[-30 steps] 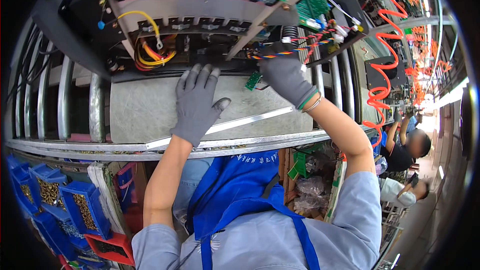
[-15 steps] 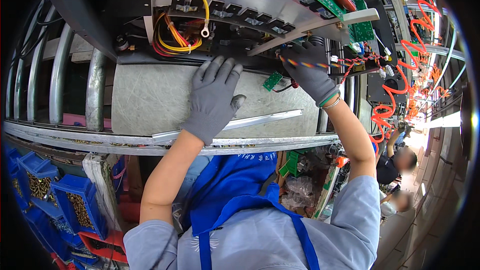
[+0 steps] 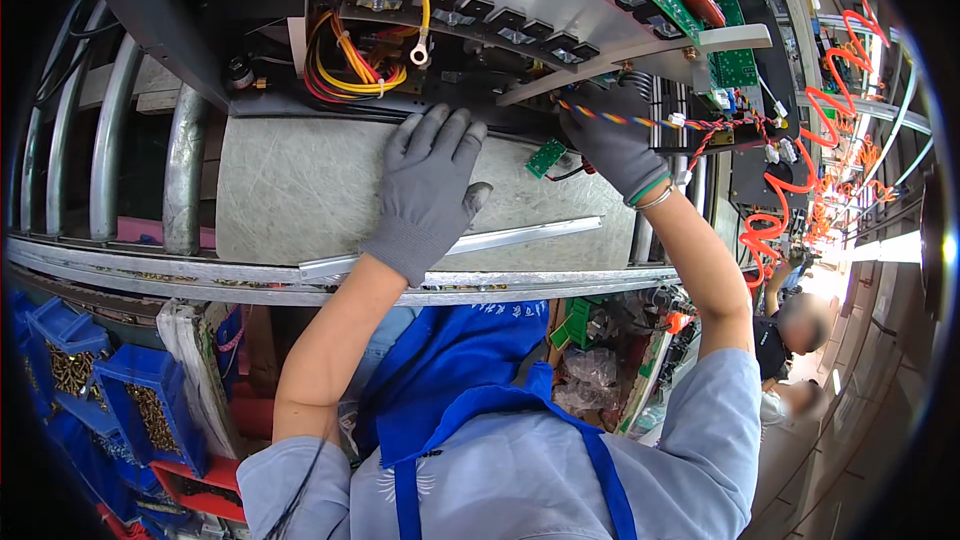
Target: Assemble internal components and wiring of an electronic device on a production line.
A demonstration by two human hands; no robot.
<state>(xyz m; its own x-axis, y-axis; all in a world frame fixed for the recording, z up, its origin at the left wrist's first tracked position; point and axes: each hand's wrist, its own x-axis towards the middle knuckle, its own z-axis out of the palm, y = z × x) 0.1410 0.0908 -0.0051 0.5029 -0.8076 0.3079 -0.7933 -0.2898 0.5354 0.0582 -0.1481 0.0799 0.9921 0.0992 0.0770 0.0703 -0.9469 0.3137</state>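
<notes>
My left hand (image 3: 428,185), in a grey glove, lies with its fingers stretched out. Their tips rest at the front edge of the black metal chassis (image 3: 330,106). My right hand (image 3: 618,145), gloved likewise, reaches into that chassis below a slanted metal bar (image 3: 590,68). Its fingertips are in shadow and hidden, so any hold is unclear. A twisted multicoloured wire bundle (image 3: 625,121) runs across the back of this hand. Beside it a small green circuit board (image 3: 545,158) hangs over the metal plate on a short lead. A yellow wire with a ring terminal (image 3: 419,54) dangles inside the chassis.
A thin metal strip (image 3: 530,236) lies on the scratched metal plate (image 3: 290,190). Steel rollers (image 3: 183,175) stand at the left. Blue bins of screws (image 3: 150,410) sit lower left. Coiled orange air hoses (image 3: 765,240) hang at the right, with people beyond.
My right hand has gone slightly deeper into the chassis, and its fingers are darker and less visible. The left hand keeps its place on the edge. The whole view has shifted a little.
</notes>
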